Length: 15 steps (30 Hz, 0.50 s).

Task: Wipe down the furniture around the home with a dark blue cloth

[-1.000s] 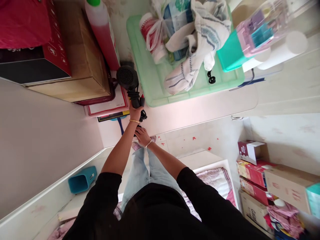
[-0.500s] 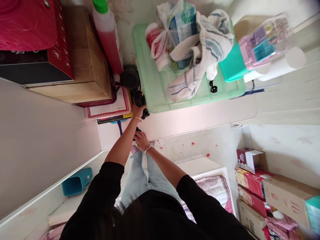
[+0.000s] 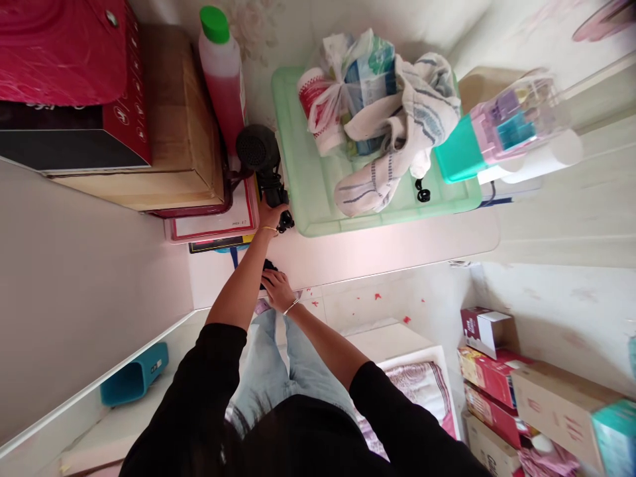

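A black hair dryer [image 3: 258, 147] with a round grille and a bundled cord lies on the pale shelf, between a pink-liquid bottle and a green tray. My left hand [image 3: 271, 213] is closed around its lower end, where the handle and cord sit; part of it is hidden by the fingers. Nearer the shelf's front edge, my right hand [image 3: 279, 289] presses down with fingers stretched on a small black cloth-like thing [image 3: 269, 265], mostly covered by the hand and left forearm.
The pale green tray [image 3: 318, 228] holds a striped towel [image 3: 370, 189] and a bagged bundle. At left, a cardboard box [image 3: 171, 99] rests on flat folders beside the pink-liquid bottle [image 3: 223, 86]. Several boxes [image 3: 551, 404] are stacked at lower right. The shelf edge [image 3: 358, 277] runs before me.
The camera view has shifted slightly. My left hand stays on the hair dryer's lower end, and my right hand stays at the black thing, more of which now shows.
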Tool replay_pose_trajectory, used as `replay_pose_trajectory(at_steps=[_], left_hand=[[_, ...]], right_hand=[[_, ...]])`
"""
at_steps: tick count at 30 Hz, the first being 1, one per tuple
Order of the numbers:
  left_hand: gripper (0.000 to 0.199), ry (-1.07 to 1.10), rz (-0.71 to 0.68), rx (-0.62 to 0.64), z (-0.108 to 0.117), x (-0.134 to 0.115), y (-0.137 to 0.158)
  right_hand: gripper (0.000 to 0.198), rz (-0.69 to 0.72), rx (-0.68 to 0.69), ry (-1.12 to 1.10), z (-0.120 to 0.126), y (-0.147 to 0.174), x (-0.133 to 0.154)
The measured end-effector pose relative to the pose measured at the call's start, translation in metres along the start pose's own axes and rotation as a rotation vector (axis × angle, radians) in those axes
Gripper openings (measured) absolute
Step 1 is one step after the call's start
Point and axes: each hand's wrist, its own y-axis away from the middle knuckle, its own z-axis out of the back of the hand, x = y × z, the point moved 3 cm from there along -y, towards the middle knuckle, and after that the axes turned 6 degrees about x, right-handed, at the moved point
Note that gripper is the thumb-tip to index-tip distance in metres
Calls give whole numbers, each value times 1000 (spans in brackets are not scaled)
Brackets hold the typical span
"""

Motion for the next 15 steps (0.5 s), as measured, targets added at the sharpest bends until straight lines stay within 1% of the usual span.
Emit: replay_pose_trajectory(at_steps=[3, 5, 9, 12, 15], left_hand=[[57, -13, 34, -29, -4, -4, -11], [57, -39, 86, -62, -6, -5, -16], [61, -94, 182, -149, -12, -7, -18], [65, -103, 184, -188, -16, -8, -16], [72, -107, 129, -210, -17, -10, -15]], right_hand=[[57, 1, 1, 14, 0, 0, 0], [55, 2, -2, 25, -1, 0, 0], [51, 5, 18, 33, -5, 0, -3], [51, 2, 32, 32, -8, 0, -6], [50, -5, 20, 42, -10, 0, -9]])
